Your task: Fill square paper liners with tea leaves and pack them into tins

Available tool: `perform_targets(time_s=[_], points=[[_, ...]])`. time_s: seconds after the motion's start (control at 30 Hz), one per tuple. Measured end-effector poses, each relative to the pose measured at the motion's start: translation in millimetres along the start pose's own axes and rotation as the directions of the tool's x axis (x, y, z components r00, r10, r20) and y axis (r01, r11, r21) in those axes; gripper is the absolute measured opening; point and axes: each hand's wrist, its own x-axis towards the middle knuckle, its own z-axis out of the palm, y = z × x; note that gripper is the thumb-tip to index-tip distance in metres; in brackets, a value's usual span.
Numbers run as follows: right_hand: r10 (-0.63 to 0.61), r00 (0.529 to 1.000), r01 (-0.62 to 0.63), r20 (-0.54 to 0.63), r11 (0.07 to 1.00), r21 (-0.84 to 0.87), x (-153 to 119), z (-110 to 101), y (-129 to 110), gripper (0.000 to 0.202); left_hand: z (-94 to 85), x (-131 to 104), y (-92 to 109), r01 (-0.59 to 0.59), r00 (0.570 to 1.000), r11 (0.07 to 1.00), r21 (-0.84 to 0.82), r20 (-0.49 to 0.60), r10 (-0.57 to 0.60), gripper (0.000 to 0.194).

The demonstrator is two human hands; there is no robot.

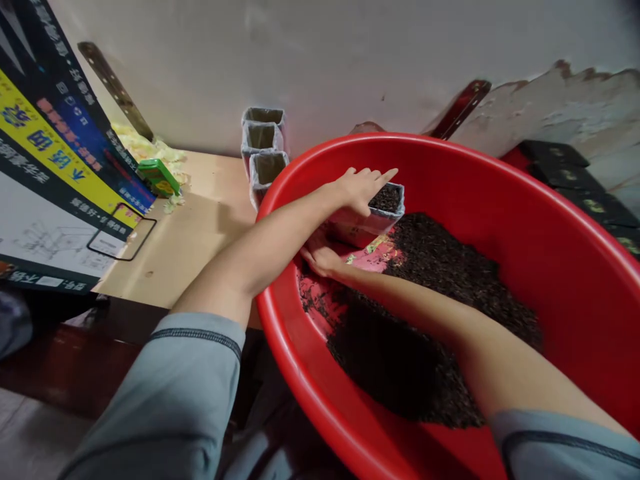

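Note:
A square, clear-sided plastic pot (367,225) filled with dark soil (386,199) stands slightly tilted inside the big red tub (560,280), near its left wall. My left hand (359,190) lies over the pot's top left edge, fingers stretched out across the rim and thumb down its near side. Low against the pot's left side, my right hand (323,257) has its fingers bent around the base; some fingertips are hidden. Loose dark soil (440,267) is heaped over the tub's floor, right of and below the pot.
Several similar pots (267,167) stand in a row on the wooden board (200,220), left of the tub. A green box (159,177) and a printed carton (65,160) are farther left. Black items (565,173) sit beyond the tub's right rim, and a wall (320,60) rises behind.

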Motion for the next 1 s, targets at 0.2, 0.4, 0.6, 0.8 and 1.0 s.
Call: perform_targets(time_s=[0.2,0.4,0.6,0.8,1.0], points=[[-0.250,0.925,0.214,0.287,0.965,0.150,-64.5,-4.3,-10.6,0.074,7.6,13.2,-2.5,-0.018,1.000,0.999,0.026,0.000,0.018,0.128],[-0.358,0.888,0.316,0.289,0.931,0.184,-96.4,-42.4,-18.3,0.078,-4.2,-0.2,8.8,0.003,0.999,0.998,0.055,0.033,-0.005,0.125],[-0.269,0.871,0.307,0.411,0.951,-0.027,-99.6,-19.2,-35.5,0.065,-10.1,-5.6,10.4,0.009,0.999,0.998,0.059,0.050,-0.012,0.118],[-0.165,0.903,0.252,0.396,0.951,-0.179,-121.6,2.6,-74.3,0.046,-5.9,0.4,6.9,0.009,0.997,1.000,0.002,0.070,-0.009,0.120],[-0.160,0.799,0.383,0.580,0.878,-0.285,-108.8,-13.6,-90.8,0.037,-15.1,1.9,-21.5,0.029,0.996,0.950,-0.311,-0.068,-0.052,0.101]])
